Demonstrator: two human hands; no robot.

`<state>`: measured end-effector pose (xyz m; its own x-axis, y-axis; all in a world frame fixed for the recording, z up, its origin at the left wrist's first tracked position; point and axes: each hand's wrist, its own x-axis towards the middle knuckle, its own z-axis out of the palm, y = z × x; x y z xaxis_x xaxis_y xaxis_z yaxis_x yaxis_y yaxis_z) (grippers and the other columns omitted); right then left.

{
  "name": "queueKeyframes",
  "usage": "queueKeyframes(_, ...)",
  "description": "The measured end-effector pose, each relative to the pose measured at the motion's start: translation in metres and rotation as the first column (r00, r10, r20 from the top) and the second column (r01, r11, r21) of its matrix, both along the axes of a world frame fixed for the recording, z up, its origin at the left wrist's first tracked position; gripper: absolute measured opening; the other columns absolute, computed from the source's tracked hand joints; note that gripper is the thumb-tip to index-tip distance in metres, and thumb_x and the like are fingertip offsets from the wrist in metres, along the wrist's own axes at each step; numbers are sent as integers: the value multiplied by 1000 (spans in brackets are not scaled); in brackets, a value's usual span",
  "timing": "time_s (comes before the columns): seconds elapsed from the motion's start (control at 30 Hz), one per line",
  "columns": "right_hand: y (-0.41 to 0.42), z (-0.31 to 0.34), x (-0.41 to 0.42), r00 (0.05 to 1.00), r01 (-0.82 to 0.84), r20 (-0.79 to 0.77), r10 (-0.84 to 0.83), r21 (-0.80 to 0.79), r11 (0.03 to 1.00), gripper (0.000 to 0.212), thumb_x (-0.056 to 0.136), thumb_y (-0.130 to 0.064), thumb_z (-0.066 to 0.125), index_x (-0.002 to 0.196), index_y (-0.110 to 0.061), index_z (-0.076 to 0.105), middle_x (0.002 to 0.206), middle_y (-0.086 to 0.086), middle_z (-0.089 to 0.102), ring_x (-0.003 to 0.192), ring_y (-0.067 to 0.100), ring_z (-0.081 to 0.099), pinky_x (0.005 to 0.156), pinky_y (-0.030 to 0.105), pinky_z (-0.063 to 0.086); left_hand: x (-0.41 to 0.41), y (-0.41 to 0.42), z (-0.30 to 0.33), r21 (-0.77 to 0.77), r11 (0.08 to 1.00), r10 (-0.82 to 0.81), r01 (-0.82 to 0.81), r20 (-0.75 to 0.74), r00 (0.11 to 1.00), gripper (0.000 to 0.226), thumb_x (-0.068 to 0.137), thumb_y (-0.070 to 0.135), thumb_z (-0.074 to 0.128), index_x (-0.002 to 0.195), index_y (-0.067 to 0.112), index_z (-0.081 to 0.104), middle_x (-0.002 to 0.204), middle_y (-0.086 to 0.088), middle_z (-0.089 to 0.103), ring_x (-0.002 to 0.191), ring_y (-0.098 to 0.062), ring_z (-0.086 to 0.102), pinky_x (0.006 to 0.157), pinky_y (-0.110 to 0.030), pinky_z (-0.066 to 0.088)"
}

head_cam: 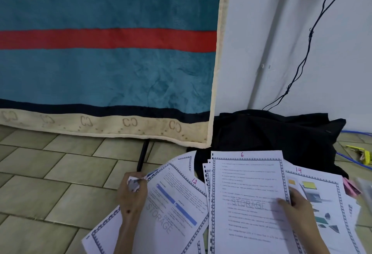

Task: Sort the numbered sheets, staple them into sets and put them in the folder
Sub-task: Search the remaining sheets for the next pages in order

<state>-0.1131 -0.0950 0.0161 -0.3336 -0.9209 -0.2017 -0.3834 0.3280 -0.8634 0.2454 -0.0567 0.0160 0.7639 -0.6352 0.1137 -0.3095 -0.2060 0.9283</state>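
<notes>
Left hand (131, 195) pinches the crumpled corner of sheet 12 (171, 209); right hand (300, 207) grips sheet 6 (247, 193) by its edge, over sheet 14 (320, 193). Beyond them lie a black bag (281, 133) and a hanging blanket (108, 52).

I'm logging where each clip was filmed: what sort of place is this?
Probably a room in a home, with the person working on the floor: numbered sheets lie on a tiled floor, a teal blanket hangs behind them, and a black bag sits against the white wall.
</notes>
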Motion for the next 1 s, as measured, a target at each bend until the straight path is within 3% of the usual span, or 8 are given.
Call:
queueKeyframes(0.17, 5, 3, 2, 992, 9, 123, -4, -39, 999, 23, 87, 1, 57, 108, -5, 64, 102, 16, 68, 95, 33, 60, 81, 36, 44, -1, -8, 15, -153, 978, 136, -140, -37, 990, 22, 83, 0, 62, 71, 16, 52, 73, -7, 54, 61, -17, 52, 47, -10, 42)
queueKeyframes(0.27, 10, 6, 4, 986, 6, 164, 8, -82, 997, 16, 87, -7, 63, 102, -9, 65, 98, 13, 71, 91, 30, 64, 87, 45, 51, 6, -20, 38, -138, 990, -10, 10, 2, 1000, 9, 91, 18, 57, 84, 14, 54, 77, -6, 60, 69, -24, 58, 55, -27, 47)
queueKeyframes(0.33, 12, 9, 5, 978, 33, 206, -13, -95, 995, 16, 85, -5, 65, 101, -7, 65, 94, 12, 71, 84, 23, 66, 78, 35, 55, 10, -27, 58, -114, 982, -147, 152, 56, 988, 12, 93, 26, 54, 93, 15, 59, 76, 0, 64, 69, -17, 62, 60, -26, 51)
queueKeyframes(0.4, 12, 11, 4, 966, 83, 254, -49, -122, 989, 15, 85, 0, 64, 100, -3, 64, 92, 12, 69, 77, 12, 61, 63, 16, 53, 10, -37, 80, -117, 968, -203, 222, 151, 967, 14, 94, 24, 51, 101, 17, 61, 77, 8, 62, 69, -6, 58, 58, -12, 42)
queueKeyframes(0.63, 10, 22, 0, 901, 221, 410, -140, -158, 962, 1, 86, -2, 62, 88, -2, 63, 80, 13, 61, 87, 21, 52, 66, 19, 44, -4, -72, 140, -222, 904, -207, 366, 522, 828, 27, 92, 22, 53, 115, 16, 66, 100, -3, 71, 85, -16, 62, 77, -29, 47)
queueKeyframes(0.73, 10, 33, 2, 819, 309, 536, -204, -113, 944, 10, 88, 4, 58, 90, -5, 54, 82, 10, 59, 93, 19, 50, 80, 22, 42, -15, -86, 167, -216, 854, -219, 473, 677, 703, 29, 90, 22, 51, 116, 26, 63, 96, 1, 73, 78, -16, 66, 68, -25, 48)
queueKeyframes(0.87, 9, 28, -4, 684, 338, 700, -204, -57, 939, 25, 89, 7, 53, 74, -14, 53, 62, -3, 65, 62, 5, 65, 46, 7, 47, -35, -99, 202, -200, 792, -202, 577, 806, 556, 35, 88, 9, 53, 117, 26, 64, 103, 3, 73, 86, -9, 64, 73, -25, 50)
queueKeyframes(1.0, 5, 18, -7, 552, 312, 816, -172, -11, 950, 22, 91, 7, 47, 83, -11, 55, 69, -3, 71, 58, 3, 68, 48, 14, 52, -52, -105, 233, -217, 761, -237, 611, 784, 574, 31, 93, 13, 52, 119, 25, 64, 101, 5, 72, 78, -3, 61, 74, -17, 46)
